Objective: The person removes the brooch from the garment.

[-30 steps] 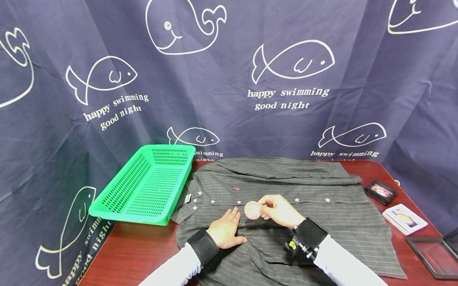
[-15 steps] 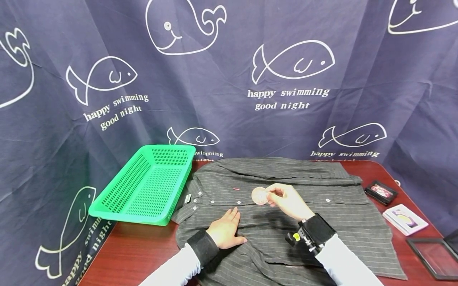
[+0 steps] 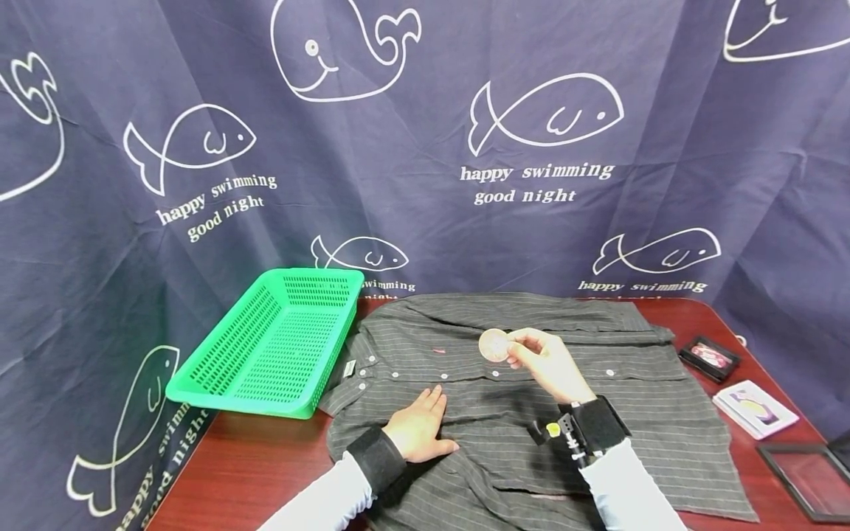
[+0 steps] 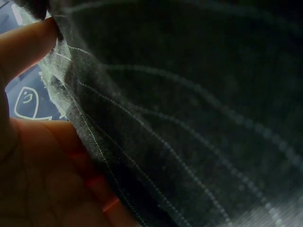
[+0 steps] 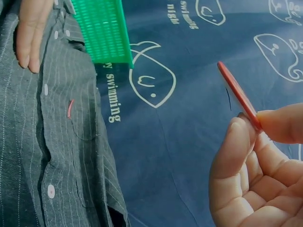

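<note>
We have lifted the round badge (image 3: 493,344) farther up the shirt (image 3: 637,391), toward its chest. Our right hand (image 3: 547,365) pinches the badge by its edge; our left hand (image 3: 420,426) presses the shirt, fingers together.

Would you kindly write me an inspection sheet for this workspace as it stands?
Surface: dark red table, mostly covered by the shirt.
Job's things: striped shirt spread flat, buttoned; round pink disc held above it.
Clutter: green basket at table's left edge; small black box, card pack and black frame on the right.
Hands: left hand rests flat on the shirt; right hand pinches the disc.
Cables: nothing seen.
Surroundings: navy curtain printed with whales and fish.
</note>
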A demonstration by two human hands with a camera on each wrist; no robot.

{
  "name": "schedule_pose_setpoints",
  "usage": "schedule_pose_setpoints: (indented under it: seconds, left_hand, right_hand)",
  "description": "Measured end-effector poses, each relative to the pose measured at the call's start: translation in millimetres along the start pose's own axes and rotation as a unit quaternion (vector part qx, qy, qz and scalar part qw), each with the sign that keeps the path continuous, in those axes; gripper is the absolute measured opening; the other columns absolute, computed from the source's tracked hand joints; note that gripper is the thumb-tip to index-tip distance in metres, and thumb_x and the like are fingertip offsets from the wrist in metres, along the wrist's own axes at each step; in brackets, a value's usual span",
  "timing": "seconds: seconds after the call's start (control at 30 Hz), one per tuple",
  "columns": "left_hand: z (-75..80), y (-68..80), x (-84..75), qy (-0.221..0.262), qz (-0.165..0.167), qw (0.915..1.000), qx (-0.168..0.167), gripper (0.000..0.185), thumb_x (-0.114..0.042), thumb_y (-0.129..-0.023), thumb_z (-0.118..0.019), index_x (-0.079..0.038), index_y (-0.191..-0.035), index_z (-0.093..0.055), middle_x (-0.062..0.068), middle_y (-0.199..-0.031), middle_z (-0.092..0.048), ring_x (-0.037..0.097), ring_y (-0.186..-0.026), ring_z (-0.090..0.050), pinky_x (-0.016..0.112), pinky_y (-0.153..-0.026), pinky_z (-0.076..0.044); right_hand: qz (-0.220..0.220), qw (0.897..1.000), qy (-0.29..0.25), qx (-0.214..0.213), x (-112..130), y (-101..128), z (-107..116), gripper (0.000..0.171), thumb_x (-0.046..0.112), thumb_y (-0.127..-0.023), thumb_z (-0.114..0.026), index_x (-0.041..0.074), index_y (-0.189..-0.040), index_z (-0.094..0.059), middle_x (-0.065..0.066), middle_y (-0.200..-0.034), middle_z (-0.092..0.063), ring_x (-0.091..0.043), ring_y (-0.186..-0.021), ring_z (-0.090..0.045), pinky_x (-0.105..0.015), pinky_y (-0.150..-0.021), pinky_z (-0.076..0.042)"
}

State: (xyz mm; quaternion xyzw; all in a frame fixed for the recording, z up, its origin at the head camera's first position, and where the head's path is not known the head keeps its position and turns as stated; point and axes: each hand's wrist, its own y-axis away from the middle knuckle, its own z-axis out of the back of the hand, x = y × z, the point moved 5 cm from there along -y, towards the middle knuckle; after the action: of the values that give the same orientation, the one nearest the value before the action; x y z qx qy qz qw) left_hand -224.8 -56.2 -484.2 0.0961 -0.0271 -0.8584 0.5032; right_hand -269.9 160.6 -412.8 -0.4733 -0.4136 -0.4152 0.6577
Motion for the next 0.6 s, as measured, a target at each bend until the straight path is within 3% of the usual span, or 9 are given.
schedule_pose_setpoints:
  seconds: [0.37, 0.6]
  left_hand:
    - [-1.2, -1.4, 0.2, -0.001, -0.004, 1.0, 0.0, 0.084, -0.053, -0.085, -0.066, 0.003, -0.143, -0.044, 0.017, -0.153, -0.04, 0.032, -0.141, -0.041, 0.038, -0.111, -0.04]
    - [1.6, -2.6, 2.4, 0.031, -0.003, 0.9995, -0.002, 0.082, -0.05, -0.083, -0.069, 0.002, -0.142, -0.045, 0.017, -0.153, -0.041, 0.033, -0.141, -0.04, 0.041, -0.111, -0.04]
  right_hand:
    - [-0.01, 0.999, -0.025, -0.036, -6.2, 4.9, 9.6, 0.026, 0.002, -0.095, -0.059, -0.019, -0.109, -0.058, 0.014, -0.078, -0.067, 0.0, -0.068, -0.063, -0.022, -0.067, -0.056]
    - [-0.024, 0.999, -0.016, -0.045, -9.5, 6.5, 11.7, 0.025, 0.002, -0.094, -0.06, -0.019, -0.108, -0.059, 0.014, -0.076, -0.066, -0.004, -0.067, -0.064, -0.02, -0.066, -0.056]
